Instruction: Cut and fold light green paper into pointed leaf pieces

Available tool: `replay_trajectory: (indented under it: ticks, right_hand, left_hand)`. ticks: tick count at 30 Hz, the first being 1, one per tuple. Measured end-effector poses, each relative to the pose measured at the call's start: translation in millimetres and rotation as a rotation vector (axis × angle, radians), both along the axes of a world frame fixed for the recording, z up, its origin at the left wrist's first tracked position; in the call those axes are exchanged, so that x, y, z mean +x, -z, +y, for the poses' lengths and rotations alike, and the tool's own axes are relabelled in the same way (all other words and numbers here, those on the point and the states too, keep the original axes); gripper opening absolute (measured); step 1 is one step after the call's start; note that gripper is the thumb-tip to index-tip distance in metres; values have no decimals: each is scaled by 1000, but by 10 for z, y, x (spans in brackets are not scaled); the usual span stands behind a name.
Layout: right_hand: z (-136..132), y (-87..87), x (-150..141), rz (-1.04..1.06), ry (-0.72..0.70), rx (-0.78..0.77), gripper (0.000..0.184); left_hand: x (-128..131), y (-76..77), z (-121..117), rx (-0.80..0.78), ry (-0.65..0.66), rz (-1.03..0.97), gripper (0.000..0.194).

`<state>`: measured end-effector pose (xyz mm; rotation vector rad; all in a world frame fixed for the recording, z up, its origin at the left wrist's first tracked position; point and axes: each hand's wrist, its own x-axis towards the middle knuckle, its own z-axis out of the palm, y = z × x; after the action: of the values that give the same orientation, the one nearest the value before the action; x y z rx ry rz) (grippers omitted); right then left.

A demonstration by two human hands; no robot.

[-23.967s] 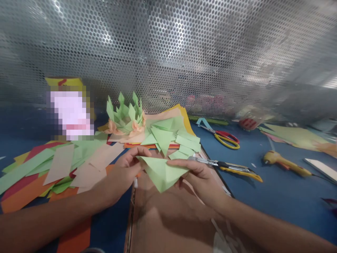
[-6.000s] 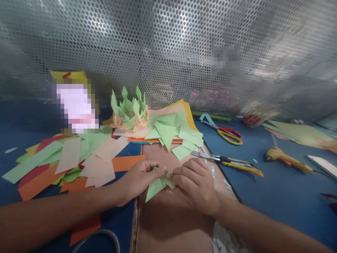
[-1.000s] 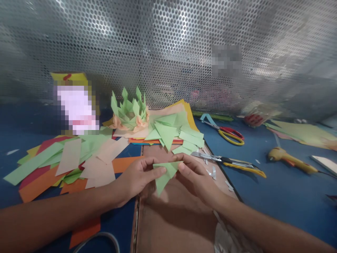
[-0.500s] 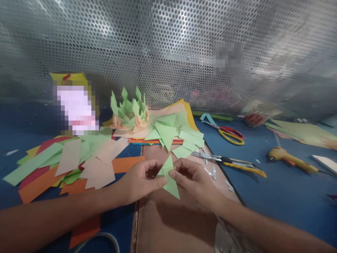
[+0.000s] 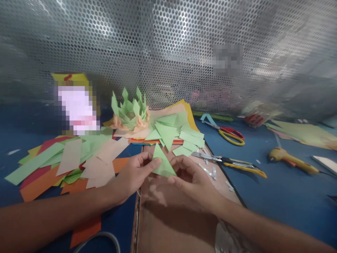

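Note:
A folded light-green paper triangle (image 5: 163, 163) is held up above the brown board, its point toward the far side. My left hand (image 5: 137, 175) is closed on its left side, with the thumb on the front face and the fingers partly hidden behind. Around the right corner curls my right hand (image 5: 193, 181). Its thumb lies at the lower edge and its fingers reach behind that corner. Just beyond lie green folded triangles (image 5: 165, 133) and cut green strips (image 5: 191, 137). Behind them stands a green and peach folded-paper crown shape (image 5: 129, 112).
Overlapping coloured paper pieces (image 5: 70, 156) spread at left. Scissors (image 5: 231, 135), a box cutter (image 5: 237, 162) and a yellow glue gun (image 5: 292, 160) lie at right. A perforated metal sheet (image 5: 168, 52) rises behind. A brown board (image 5: 173, 225) lies beneath my hands.
The green paper has turned: it was a narrow diagonal shape and now shows a broad triangular face. My left hand shifted slightly left, and my right thumb moved down from the paper's middle.

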<state>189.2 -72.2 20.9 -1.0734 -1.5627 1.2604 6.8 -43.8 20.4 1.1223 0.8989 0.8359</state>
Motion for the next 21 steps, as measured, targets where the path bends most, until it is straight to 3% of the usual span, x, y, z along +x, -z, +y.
replay_trajectory:
  ticks: [5, 13, 17, 21]
  right_hand:
    - [-6, 30, 7, -62, 150, 65, 17]
    - [-12, 65, 89, -353, 262, 515, 19]
    - [-24, 48, 96, -404, 271, 540, 28]
    - [-24, 28, 57, -330, 230, 416, 21]
  left_hand:
    - [21, 27, 13, -97, -30, -147, 31]
    - [4, 15, 30, -150, -61, -185, 27]
    - [1, 34, 28, -142, -47, -177, 26]
    - [-1, 48, -1, -86, 2, -110, 26]
